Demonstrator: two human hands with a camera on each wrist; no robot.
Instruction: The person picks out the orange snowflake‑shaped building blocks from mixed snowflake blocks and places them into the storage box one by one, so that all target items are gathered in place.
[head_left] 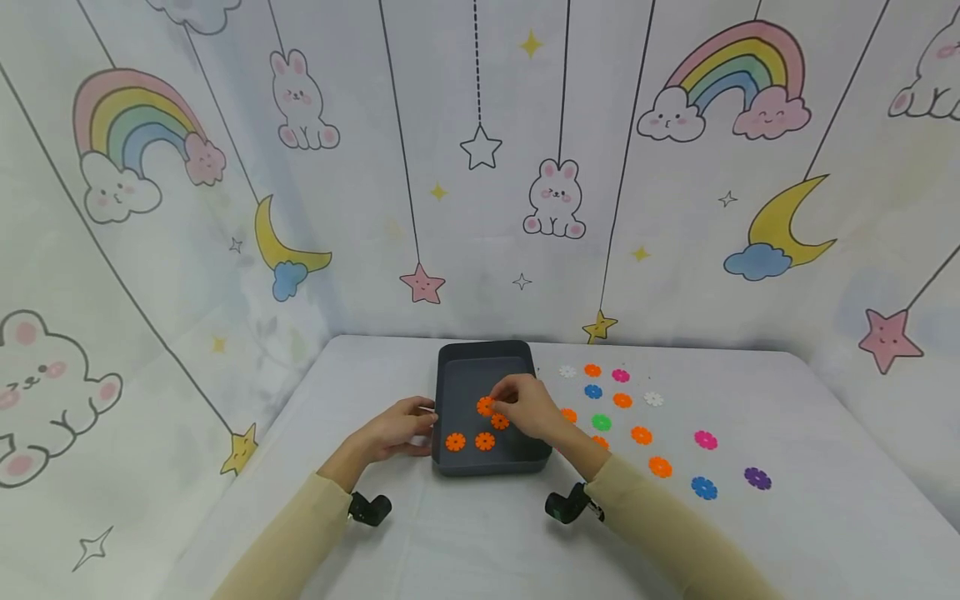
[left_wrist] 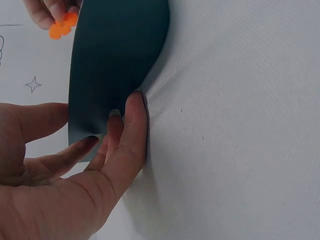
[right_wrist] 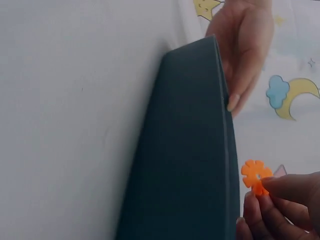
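A dark grey rectangular tray (head_left: 491, 467) stands on the white-covered table. My left hand (head_left: 401, 429) rests against its left wall; in the left wrist view the fingertips (left_wrist: 134, 102) touch the outer side, fairly straight. Over the tray, my right hand (head_left: 528, 408) pinches an orange notched plastic disc (right_wrist: 254, 172) between thumb and fingers. Below it, inside the tray, lie an orange disc (head_left: 455, 442) at the left, a second orange disc (head_left: 484, 442) beside it, and a third orange disc (head_left: 500, 423) near the right hand.
Right of the tray, several loose discs are spread on the table, among them a green disc (head_left: 602, 422), a blue disc (head_left: 704, 487), a purple disc (head_left: 757, 478), a pink disc (head_left: 706, 439) and a white disc (head_left: 654, 399). A patterned cloth (head_left: 480, 208) hangs behind the table.
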